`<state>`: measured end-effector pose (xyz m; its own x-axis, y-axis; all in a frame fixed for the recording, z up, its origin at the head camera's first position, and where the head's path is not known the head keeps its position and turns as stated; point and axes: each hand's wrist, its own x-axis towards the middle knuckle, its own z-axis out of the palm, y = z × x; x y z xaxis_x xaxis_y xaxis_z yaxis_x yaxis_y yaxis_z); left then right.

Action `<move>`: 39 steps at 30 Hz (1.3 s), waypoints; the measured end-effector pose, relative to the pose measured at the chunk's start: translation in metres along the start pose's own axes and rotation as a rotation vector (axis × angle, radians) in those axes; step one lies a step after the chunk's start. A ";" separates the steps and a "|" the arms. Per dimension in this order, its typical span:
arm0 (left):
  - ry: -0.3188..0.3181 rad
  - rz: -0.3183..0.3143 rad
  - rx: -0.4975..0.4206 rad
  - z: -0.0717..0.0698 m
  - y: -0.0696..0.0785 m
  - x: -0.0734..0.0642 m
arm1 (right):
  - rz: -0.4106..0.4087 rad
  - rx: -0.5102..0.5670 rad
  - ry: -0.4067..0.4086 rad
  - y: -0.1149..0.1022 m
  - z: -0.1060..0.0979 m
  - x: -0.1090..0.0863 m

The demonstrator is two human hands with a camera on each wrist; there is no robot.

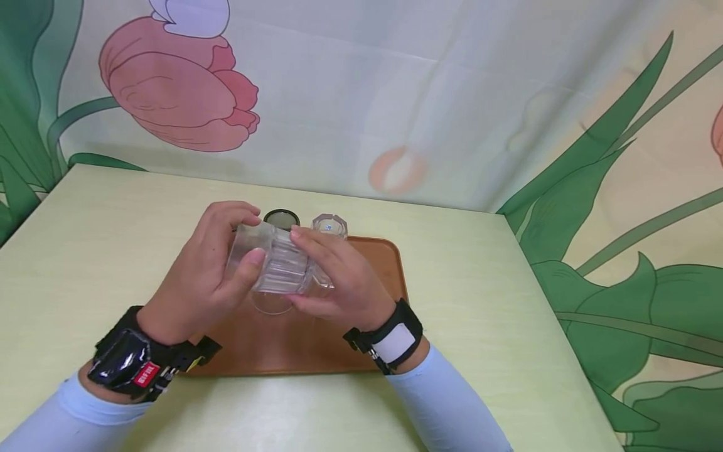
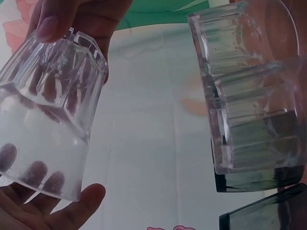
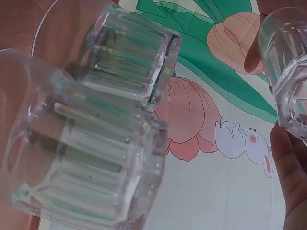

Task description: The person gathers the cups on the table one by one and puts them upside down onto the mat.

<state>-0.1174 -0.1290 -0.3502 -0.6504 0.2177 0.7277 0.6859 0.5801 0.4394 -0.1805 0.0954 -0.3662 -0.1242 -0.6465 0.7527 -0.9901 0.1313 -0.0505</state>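
Note:
Over the tray, a clear fluted cup lies tilted on its side in the air between both hands. My left hand holds its smooth, wide rim end, thumb along the near side; those fingers show through the clear wall in the left wrist view. The right hand grips the fluted base end, thumb below and fingers on top. In the right wrist view the held cup shows its thick angular base. Below, more clear cups stand upside down, partly hidden by the hands in the head view.
A brown tray lies on the pale table. At its back stand a dark-tinted cup and an upturned clear cup with an eight-sided base. A curtain printed with flowers hangs behind the table.

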 end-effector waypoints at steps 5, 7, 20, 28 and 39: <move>-0.051 -0.014 0.061 -0.004 -0.003 -0.001 | -0.007 -0.016 -0.001 0.001 -0.001 0.001; -0.066 -0.019 0.081 -0.005 -0.005 -0.002 | 0.000 -0.027 -0.004 0.002 -0.001 0.001; 0.004 -0.204 0.079 -0.023 -0.018 -0.006 | 0.046 -0.076 -0.003 0.006 -0.003 -0.002; -0.065 -0.496 0.168 -0.034 -0.047 -0.012 | 0.071 -0.089 -0.045 0.009 -0.002 -0.005; -0.389 -0.603 0.411 -0.029 -0.108 -0.035 | 0.074 -0.093 -0.051 0.008 0.000 -0.005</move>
<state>-0.1597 -0.2220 -0.4082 -0.9869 -0.0106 0.1612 0.0578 0.9087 0.4135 -0.1880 0.1002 -0.3704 -0.2025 -0.6698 0.7144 -0.9680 0.2475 -0.0422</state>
